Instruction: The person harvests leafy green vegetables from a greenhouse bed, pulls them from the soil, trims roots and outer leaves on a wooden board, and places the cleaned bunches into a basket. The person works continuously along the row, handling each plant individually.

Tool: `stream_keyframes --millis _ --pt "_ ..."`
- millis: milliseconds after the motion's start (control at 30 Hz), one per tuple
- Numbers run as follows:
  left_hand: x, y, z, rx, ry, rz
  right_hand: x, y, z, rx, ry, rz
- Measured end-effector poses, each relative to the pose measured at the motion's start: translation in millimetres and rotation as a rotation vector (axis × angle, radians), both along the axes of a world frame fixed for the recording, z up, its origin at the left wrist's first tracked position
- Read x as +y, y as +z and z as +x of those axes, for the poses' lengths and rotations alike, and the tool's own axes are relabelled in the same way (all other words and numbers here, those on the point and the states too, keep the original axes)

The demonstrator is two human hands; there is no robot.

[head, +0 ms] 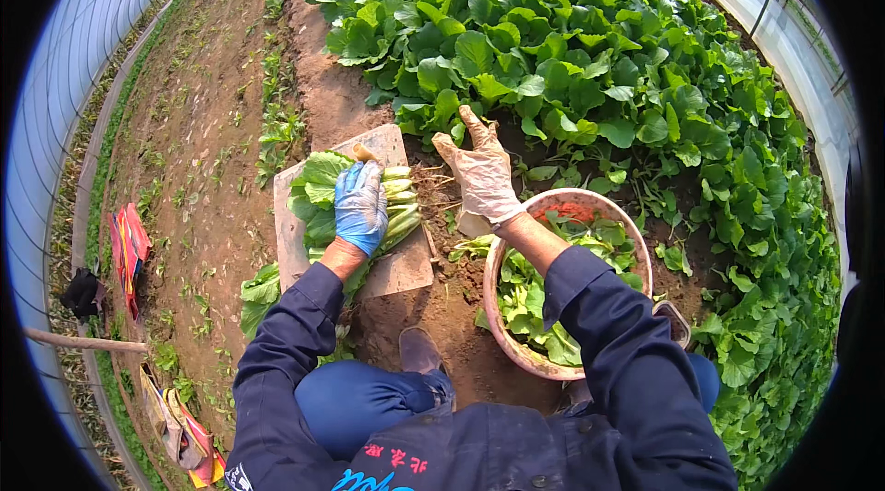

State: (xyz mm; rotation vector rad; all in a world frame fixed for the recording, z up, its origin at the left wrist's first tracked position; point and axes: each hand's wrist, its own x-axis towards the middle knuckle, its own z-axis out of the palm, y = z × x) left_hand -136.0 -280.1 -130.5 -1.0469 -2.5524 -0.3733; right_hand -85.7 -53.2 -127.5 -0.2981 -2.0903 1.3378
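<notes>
My left hand (361, 206), in a blue glove soiled pale, lies on a bunch of leafy greens (319, 180). The pale stalks (401, 204) point right and the leaves spread left, on a worn flat board (401, 273). Whether the fingers close around the bunch is hidden. My right hand (482, 169), in a whitish soiled glove, is held over the soil right of the board, thumb and forefinger apart, with nothing seen in it. Below it, partly under my right forearm, stands a round plastic tub (492, 283) holding loose green leaves (525, 290).
Dense leafy greens (525, 41) grow ahead and to the right. A small container (672, 323) sits beside the tub. Colourful bags (129, 249) and a wooden pole (86, 341) lie at the left. Plastic sheeting (62, 90) walls both sides. My knees flank the near soil.
</notes>
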Motion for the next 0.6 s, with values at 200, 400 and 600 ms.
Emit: stream_keyframes --millis 200,400,600 --pt "22.5 31.6 13.8 0.122 0.011 -0.232 12.7 -4.2 20.0 -0.199 -0.019 -0.37" --pt "47.0 76.2 45.2 0.049 -0.11 -0.068 -1.4 13.2 34.3 -0.18 0.013 -0.542" --pt "82.1 88.7 101.2 -0.462 -0.296 -0.082 -15.4 23.2 44.5 -0.218 -0.038 -0.352"
